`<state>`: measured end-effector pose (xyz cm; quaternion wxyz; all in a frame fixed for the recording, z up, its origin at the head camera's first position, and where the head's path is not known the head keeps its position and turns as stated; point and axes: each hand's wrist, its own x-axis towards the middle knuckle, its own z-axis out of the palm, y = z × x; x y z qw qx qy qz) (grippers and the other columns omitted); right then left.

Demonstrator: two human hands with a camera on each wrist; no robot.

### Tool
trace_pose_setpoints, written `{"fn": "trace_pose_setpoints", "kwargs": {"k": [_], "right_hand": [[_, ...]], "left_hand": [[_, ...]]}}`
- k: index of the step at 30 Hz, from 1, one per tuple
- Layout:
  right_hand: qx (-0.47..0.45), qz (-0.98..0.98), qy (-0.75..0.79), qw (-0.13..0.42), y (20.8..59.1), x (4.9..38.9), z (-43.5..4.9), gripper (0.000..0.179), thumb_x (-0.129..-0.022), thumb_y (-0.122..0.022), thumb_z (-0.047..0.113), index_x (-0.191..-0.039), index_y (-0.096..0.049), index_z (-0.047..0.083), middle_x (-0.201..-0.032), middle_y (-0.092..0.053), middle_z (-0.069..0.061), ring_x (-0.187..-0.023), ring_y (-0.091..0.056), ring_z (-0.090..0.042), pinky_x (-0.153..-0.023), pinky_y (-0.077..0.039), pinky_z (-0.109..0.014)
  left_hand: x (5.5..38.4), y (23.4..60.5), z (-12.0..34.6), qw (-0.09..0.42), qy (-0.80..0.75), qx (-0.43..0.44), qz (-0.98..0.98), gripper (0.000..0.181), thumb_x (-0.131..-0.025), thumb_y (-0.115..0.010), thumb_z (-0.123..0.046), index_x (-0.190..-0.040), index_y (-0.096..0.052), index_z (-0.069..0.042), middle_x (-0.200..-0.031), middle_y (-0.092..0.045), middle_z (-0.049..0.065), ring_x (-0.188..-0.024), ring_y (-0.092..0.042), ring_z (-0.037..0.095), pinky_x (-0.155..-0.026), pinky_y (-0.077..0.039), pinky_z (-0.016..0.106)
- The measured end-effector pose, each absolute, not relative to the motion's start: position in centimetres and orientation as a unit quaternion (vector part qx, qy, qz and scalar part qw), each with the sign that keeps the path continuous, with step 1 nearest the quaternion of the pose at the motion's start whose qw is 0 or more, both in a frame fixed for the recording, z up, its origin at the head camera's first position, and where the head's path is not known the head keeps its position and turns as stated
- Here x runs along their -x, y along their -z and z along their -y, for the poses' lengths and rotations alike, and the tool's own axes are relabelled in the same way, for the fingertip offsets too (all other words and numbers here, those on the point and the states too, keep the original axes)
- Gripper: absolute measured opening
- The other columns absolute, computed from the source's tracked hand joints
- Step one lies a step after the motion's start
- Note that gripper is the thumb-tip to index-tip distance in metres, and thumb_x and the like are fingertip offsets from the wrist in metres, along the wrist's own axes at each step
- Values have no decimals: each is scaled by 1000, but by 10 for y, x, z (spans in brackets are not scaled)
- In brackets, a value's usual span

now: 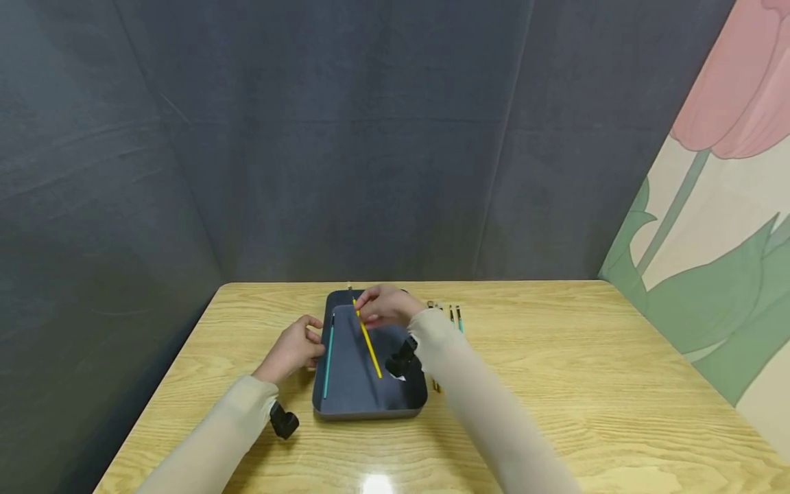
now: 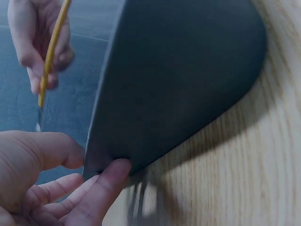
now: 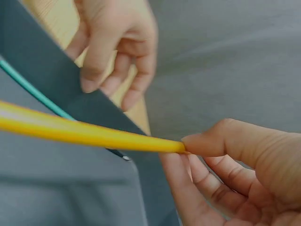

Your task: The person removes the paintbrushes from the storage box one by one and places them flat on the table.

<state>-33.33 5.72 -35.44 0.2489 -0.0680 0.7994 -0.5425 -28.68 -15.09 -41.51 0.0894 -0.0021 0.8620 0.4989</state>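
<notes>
A dark grey tray lies lengthwise on the wooden table. My left hand grips its left side, thumb at the rim and fingers against the outer wall, as the left wrist view shows. Between thumb and fingertips, my right hand pinches a yellow paintbrush near the far end of its handle. This brush slants over the tray, bristle end pointing away from me and handle end towards me. Inside the tray, along its left side, rests a teal paintbrush.
Several more paintbrushes lie on the table right of the tray, partly hidden by the right sleeve. A dark curtain hangs behind the table. To the right is a wall painted with a tulip.
</notes>
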Motion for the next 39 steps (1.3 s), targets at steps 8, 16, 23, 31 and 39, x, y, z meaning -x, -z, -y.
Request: {"fn": "trace_pose_setpoints", "kwargs": {"k": [8, 16, 23, 31, 39], "right_hand": [[81, -773, 590, 217, 344, 328, -110, 21, -87, -60, -5, -108, -58, -4, -87, -58, -6, -74, -63, -13, -79, -59, -33], [79, -765, 613, 183, 348, 319, -173, 24, -91, -54, -3, -115, -51, -7, -92, -55, -6, -81, -62, -13, -77, -57, -27], [51, -761, 621, 180, 368, 319, -225, 24, -95, -52, -2, -118, -48, -7, -92, -56, -3, -83, -62, -11, -77, -57, -24], [10, -761, 622, 185, 391, 321, -250, 28, -96, -50, -2, -123, -46, -10, -98, -58, -7, -89, -62, -13, -82, -57, -27], [-22, -776, 603, 182, 413, 326, -258, 30, -93, -54, -6, -121, -47, -13, -95, -58, -9, -80, -63, -12, -77, -58, -27]], "left_hand": [[286, 415, 152, 85, -502, -4, -861, 46, -81, -59, 9, -126, -47, 3, -93, -52, 14, -68, -57, 20, -56, -56, 34], [285, 415, 153, 87, -501, -4, -861, 46, -82, -59, 9, -126, -46, 2, -94, -52, 14, -69, -56, 21, -56, -55, 34], [287, 416, 154, 88, -501, -2, -861, 47, -82, -59, 8, -127, -46, 2, -95, -51, 14, -69, -57, 20, -57, -56, 34], [287, 418, 154, 86, -505, -7, -859, 48, -82, -59, 8, -127, -46, 3, -95, -51, 14, -70, -57, 21, -56, -55, 34], [287, 418, 153, 87, -504, -2, -859, 47, -82, -60, 8, -127, -47, 1, -93, -51, 13, -70, -56, 21, -55, -55, 32]]}}
